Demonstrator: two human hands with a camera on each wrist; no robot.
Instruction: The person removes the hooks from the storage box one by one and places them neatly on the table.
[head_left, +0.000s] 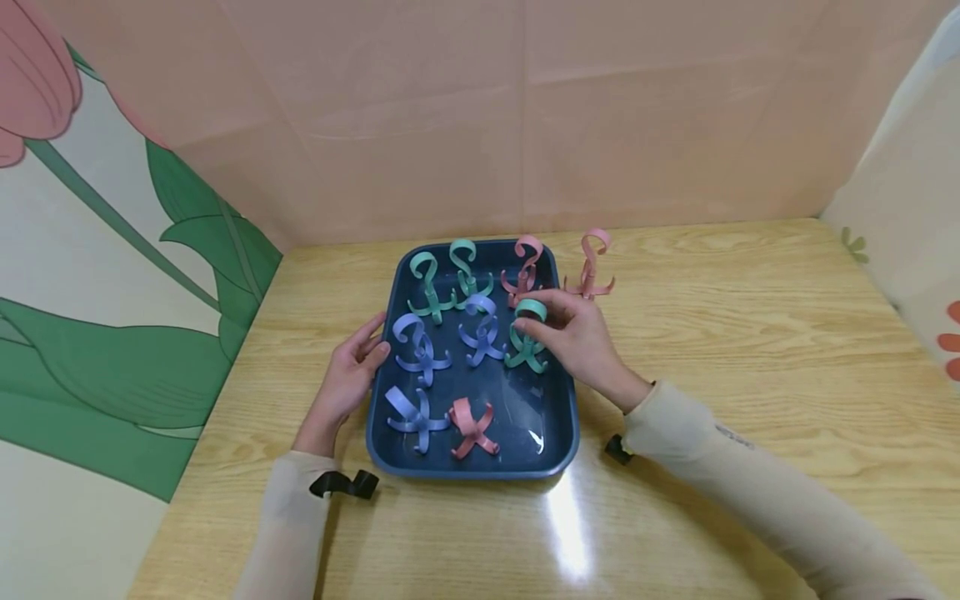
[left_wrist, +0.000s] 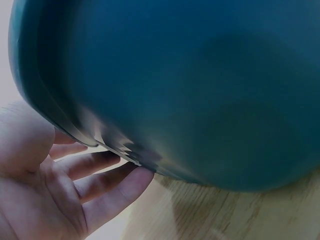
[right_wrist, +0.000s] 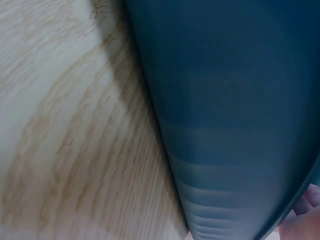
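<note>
My right hand [head_left: 573, 329] reaches over the right rim of a dark blue tray [head_left: 480, 473]. Its thumb and forefinger pinch the curled top of a green four-pronged hook [head_left: 527, 354], whose prongs spread out below, inside the tray. On the tray's left side, my left hand [head_left: 348, 367] touches the outer wall with loosely extended fingers [left_wrist: 117, 197], thumb by the rim. Near the right hand are a blue hook [head_left: 482, 337] and a pink hook [head_left: 522, 279] in the tray. Only a bit of the right hand shows in the right wrist view.
Two green hooks [head_left: 431, 300] [head_left: 468, 283] stand at the tray's back left. Blue hooks [head_left: 422, 358] [head_left: 422, 423] and a pink hook [head_left: 472, 429] lie nearer the front. Another pink hook [head_left: 589, 271] is on the wooden table [head_left: 750, 333], beyond the right rim.
</note>
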